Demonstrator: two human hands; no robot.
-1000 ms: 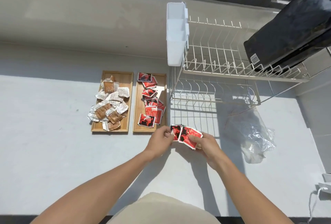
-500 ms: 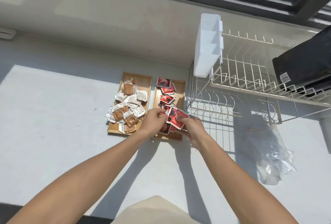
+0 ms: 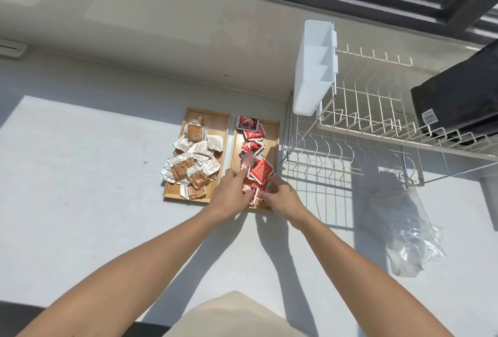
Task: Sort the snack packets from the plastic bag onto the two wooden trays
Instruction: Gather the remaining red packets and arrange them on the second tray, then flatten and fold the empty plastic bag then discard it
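Glossy red foil packets (image 3: pixel 260 171) shine under both hands, lying on a smooth, pale wooden tray (image 3: pixel 274 137). Left of the hands, crinkled white-and-brown wrappers (image 3: pixel 188 159) catch light. Right of them: white coated wire rack (image 3: pixel 363 126), clear crumpled plastic bag (image 3: pixel 409 239), matt grey countertop (image 3: pixel 80 188).
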